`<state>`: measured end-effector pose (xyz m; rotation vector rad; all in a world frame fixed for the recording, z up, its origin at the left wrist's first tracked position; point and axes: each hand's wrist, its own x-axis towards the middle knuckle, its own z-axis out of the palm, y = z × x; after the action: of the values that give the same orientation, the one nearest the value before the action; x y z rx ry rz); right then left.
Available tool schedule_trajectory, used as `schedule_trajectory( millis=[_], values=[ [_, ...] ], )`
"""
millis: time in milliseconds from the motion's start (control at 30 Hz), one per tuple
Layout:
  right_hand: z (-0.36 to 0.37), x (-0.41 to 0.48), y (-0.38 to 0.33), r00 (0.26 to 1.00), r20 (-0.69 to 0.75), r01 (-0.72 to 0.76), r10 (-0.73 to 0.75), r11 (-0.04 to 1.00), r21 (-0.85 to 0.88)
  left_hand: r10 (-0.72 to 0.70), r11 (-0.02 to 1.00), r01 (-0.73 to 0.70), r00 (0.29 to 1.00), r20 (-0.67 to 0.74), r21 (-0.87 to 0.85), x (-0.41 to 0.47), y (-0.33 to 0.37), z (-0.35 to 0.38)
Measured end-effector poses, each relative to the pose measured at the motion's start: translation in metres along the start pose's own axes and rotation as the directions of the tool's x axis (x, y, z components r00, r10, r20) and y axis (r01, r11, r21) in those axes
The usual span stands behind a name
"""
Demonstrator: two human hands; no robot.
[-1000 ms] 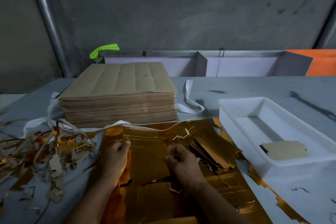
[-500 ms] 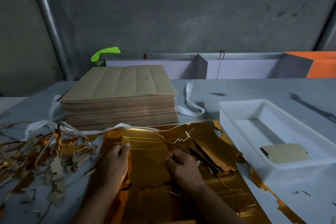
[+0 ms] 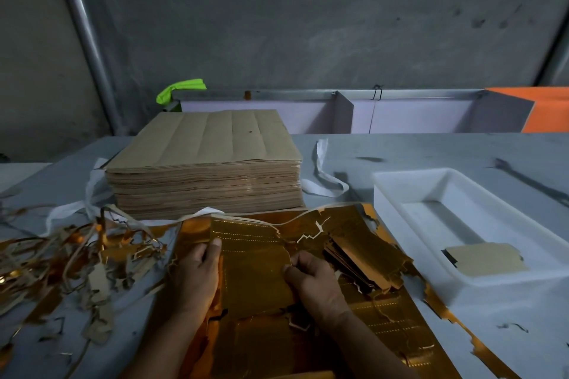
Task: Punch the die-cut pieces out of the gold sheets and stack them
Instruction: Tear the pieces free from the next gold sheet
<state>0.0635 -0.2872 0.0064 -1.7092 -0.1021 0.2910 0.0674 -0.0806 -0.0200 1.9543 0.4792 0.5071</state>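
A gold die-cut sheet (image 3: 397, 317) lies flat on the grey table in front of me. Over it I hold a gold die-cut piece (image 3: 252, 258) with perforated lines. My left hand (image 3: 197, 277) grips its left edge, thumb on top. My right hand (image 3: 311, 280) pinches its right edge with curled fingers. Just right of my right hand lies a loose stack of punched gold pieces (image 3: 366, 252). A tall stack of sheets (image 3: 206, 169), brown backs up, stands behind.
A heap of gold and brown offcut strips (image 3: 61, 261) covers the table's left side. A white plastic tray (image 3: 400, 194) at the right holds one brown-backed piece (image 3: 486, 258). White straps (image 3: 323, 175) lie beside the tall stack. Grey and orange dividers stand behind the table.
Both hands keep their hold on the gold piece. My right hand's fingers have curled tighter at its right edge. The camera has tilted slightly, shifting the scene downward.
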Motion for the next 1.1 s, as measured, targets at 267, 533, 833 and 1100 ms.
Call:
schedule_trajectory(
  millis=[267, 533, 833, 1100],
  values=[
    [0.0016, 0.0006, -0.0006, 1.0, 0.004, 0.011, -0.011, 0.999, -0.046, 0.021, 1.0, -0.021, 1.0, -0.014, 0.002, -0.0022, 0.0001, 0.001],
    [0.0009, -0.0002, 0.0001, 1.0, 0.012, 0.002, -0.002, 1.0, -0.011, 0.013, 1.0, -0.013, 1.0, -0.028, -0.018, -0.0026, 0.0021, 0.0001],
    [-0.0007, -0.0005, 0.0036, 0.999, 0.031, 0.019, -0.02, 0.999, 0.042, 0.024, 1.0, -0.025, 0.998, -0.059, -0.005, -0.0038, 0.0018, 0.0017],
    [-0.0023, -0.0006, 0.0039, 0.999, 0.03, 0.037, -0.038, 0.999, 0.016, -0.01, 1.0, 0.011, 0.996, -0.087, 0.002, -0.0003, 0.0001, 0.0028]
  ],
)
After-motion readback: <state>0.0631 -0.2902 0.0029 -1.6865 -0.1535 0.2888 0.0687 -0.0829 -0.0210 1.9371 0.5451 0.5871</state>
